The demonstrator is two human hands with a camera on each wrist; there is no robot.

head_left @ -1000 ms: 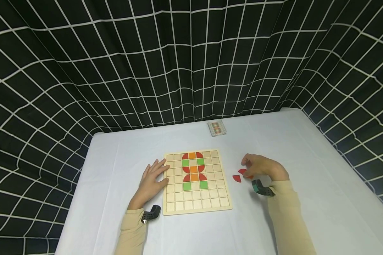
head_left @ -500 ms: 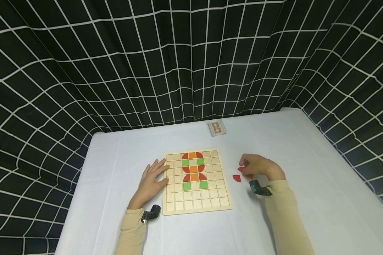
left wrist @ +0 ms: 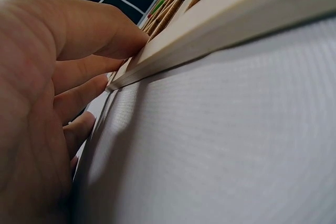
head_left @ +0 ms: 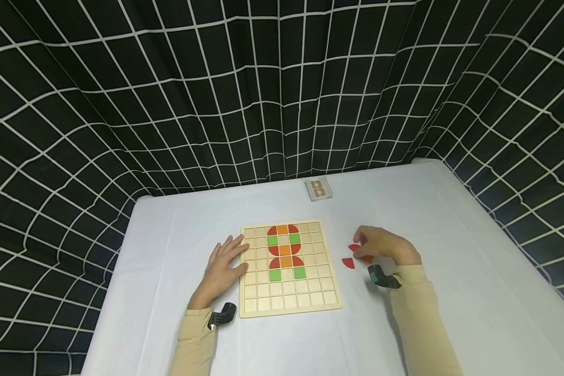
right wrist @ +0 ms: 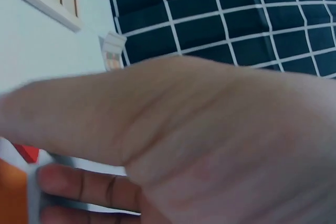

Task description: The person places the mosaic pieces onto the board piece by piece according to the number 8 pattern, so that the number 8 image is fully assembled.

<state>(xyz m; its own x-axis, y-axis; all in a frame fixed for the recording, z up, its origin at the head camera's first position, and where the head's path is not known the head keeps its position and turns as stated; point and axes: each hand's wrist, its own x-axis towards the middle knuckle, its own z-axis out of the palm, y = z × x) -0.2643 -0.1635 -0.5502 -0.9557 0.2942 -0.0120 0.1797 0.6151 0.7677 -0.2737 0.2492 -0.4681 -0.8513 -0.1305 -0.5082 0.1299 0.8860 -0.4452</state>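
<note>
My left hand (head_left: 222, 268) rests with spread, fairly straight fingers on the left edge of a square wooden grid board (head_left: 263, 304); the left wrist view shows its thumb (left wrist: 118, 35) against the rim. On the board, red quarter-circle, orange and green square tiles form a figure. To the right, my right hand (head_left: 383, 245) pinches a red quarter-circle tile (head_left: 353, 247) between thumb and fingers. An orange tile (head_left: 368, 259) lies partly beneath that hand. Another red quarter-circle tile (head_left: 348, 263) lies just left of it. In the right wrist view the thumb hides most of the grasp.
A small stack of pattern cards (head_left: 318, 189) lies at the table's back edge. White cloth covers the table (head_left: 178, 224). A black curtain (head_left: 216, 94) with white grid lines hangs behind and on both sides.
My right hand has shifted slightly left, and the red quarter-circle tile at its fingertips has moved a little left and away from me. My left hand and the board have stayed put.
</note>
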